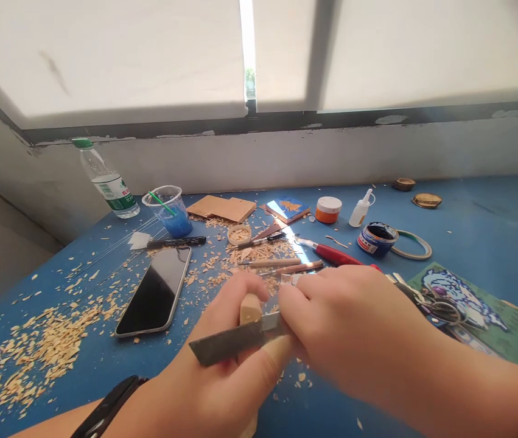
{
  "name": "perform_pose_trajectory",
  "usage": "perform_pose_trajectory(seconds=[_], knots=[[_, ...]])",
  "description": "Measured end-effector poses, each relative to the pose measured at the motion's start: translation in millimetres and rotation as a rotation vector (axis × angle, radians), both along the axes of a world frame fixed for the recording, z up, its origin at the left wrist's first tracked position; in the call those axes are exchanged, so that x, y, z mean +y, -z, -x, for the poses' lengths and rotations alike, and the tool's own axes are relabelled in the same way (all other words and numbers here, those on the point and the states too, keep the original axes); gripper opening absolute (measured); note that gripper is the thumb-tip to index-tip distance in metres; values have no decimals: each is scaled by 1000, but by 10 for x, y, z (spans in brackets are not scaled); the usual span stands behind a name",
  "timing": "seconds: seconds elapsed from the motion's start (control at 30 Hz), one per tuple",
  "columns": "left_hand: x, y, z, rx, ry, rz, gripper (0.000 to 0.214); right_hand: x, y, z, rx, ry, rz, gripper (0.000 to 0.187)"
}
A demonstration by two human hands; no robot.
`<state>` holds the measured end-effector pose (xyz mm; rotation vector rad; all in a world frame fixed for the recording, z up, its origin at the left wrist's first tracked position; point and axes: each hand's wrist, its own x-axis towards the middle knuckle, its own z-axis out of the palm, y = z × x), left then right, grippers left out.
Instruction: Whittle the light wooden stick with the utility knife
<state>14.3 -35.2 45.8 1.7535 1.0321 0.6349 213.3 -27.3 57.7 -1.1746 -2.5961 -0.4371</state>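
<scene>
A pale piece of wood [250,308] is gripped in my left hand [215,377], whose fingers curl round it; its rounded top shows above the blade and its lower end at the bottom edge. My right hand [338,319] is closed round a carving knife [229,345], its handle hidden in the fist. The flat dark blade points left and lies across the wood, its tip over my left hand. My left thumb reaches along below the blade to my right hand. Both hands meet above the blue table [332,395].
Wood shavings [58,334] spread over the table. Left stand a phone [156,295], a water bottle [110,185] and a cup of blue liquid [176,219]. A red-handled tool [336,254] and an open ink tin [377,238] lie ahead. Keys [441,309] rest right.
</scene>
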Motion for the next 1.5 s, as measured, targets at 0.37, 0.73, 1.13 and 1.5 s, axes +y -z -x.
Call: perform_pose_trajectory(seconds=[0.37, 0.73, 1.13, 1.5], knots=[[32, 114, -43, -95, -120, 96, 35, -8, 5, 35, 7, 65, -1, 18], [42, 154, -39, -62, -48, 10, 34, -7, -71, 24, -135, 50, 239, 13], [170, 256, 93, -205, 134, 23, 39, -10, -139, 23, -29, 81, 405, 34], [251, 423, 125, -394, 211, 85, 38, -10, -60, 57, -43, 144, 322, 32]])
